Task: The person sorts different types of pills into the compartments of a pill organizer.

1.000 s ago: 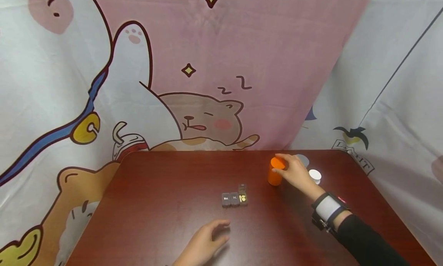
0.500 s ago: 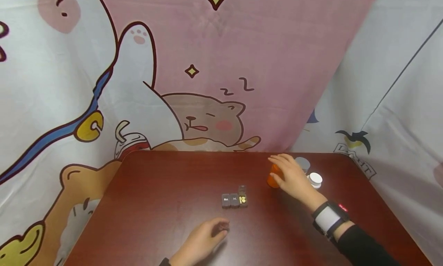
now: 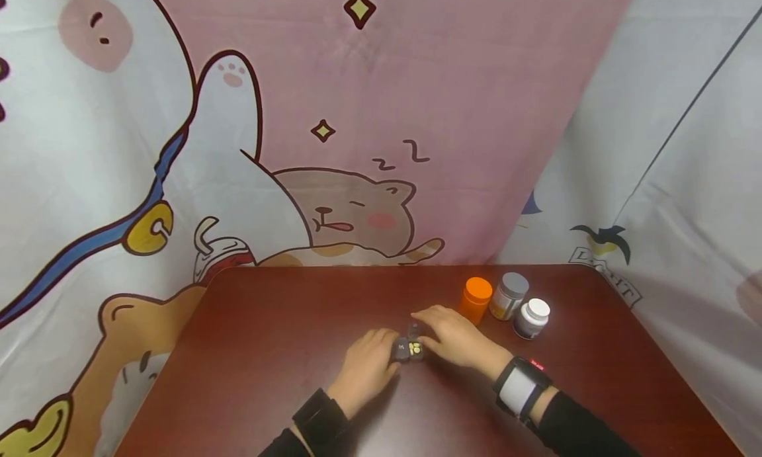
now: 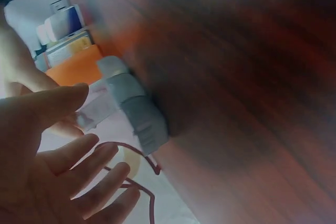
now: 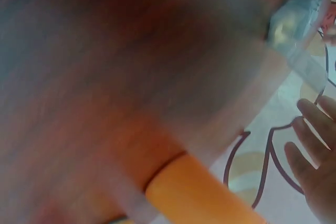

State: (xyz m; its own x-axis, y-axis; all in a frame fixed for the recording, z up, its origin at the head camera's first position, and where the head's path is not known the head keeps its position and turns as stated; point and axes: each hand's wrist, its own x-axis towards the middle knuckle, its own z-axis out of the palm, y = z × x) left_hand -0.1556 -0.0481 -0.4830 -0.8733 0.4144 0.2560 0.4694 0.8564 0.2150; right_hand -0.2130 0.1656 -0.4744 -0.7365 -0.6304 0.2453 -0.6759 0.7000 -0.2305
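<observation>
A small dark pill organizer (image 3: 402,349) lies on the table between my hands. Its right compartment shows yellow pills (image 3: 415,347), and the clear lid (image 3: 414,330) of that compartment stands raised. My left hand (image 3: 366,364) is at the organizer's left end and covers part of it in the head view. In the left wrist view its fingers are loosely spread, with a gap to the organizer (image 4: 139,111). My right hand (image 3: 455,338) reaches in from the right, fingers extended near the raised lid. The right wrist view shows a gap between these fingers and the lid (image 5: 307,69).
An orange bottle (image 3: 475,298), a grey-lidded bottle (image 3: 508,297) and a white-lidded bottle (image 3: 531,319) stand together at the back right of the brown table (image 3: 268,358). Behind the table hangs a printed cartoon cloth (image 3: 476,113).
My right hand has let go of the orange bottle, leaving it beside the other two, and has moved left to the pill organizer. My left hand has moved forward to the organizer's left end.
</observation>
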